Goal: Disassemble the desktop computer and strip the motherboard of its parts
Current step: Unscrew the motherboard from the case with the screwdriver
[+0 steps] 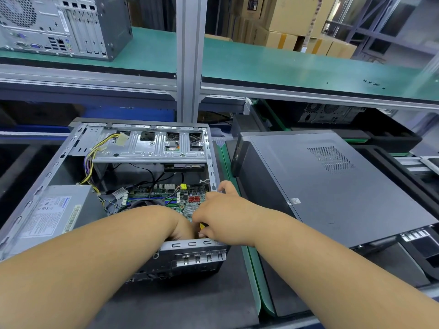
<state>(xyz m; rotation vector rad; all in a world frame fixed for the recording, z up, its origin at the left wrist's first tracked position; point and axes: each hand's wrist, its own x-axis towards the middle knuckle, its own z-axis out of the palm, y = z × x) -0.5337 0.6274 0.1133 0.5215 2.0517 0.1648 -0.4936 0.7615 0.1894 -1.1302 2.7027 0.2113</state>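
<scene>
I have the open computer case (133, 186) lying on its side on the dark mat, long axis running away from me, drive cage at the far end, so the motherboard (166, 198) faces up within reach. My right hand (221, 210) grips a yellow-handled tool (202, 226) low over the board; my left hand (183, 227) reaches in beside it, its grasp hidden, so I cannot tell.

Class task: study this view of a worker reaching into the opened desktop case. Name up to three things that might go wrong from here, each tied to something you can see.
1. Both hands, left hand and right hand, work low behind the case's metal edge; a forearm might scrape on it.
2. A yellow-handled tool sits between the hands just over the motherboard; a slip may gouge the board.
3. Loose cables still run from the power supply; they may snag parts being lifted.
</scene>
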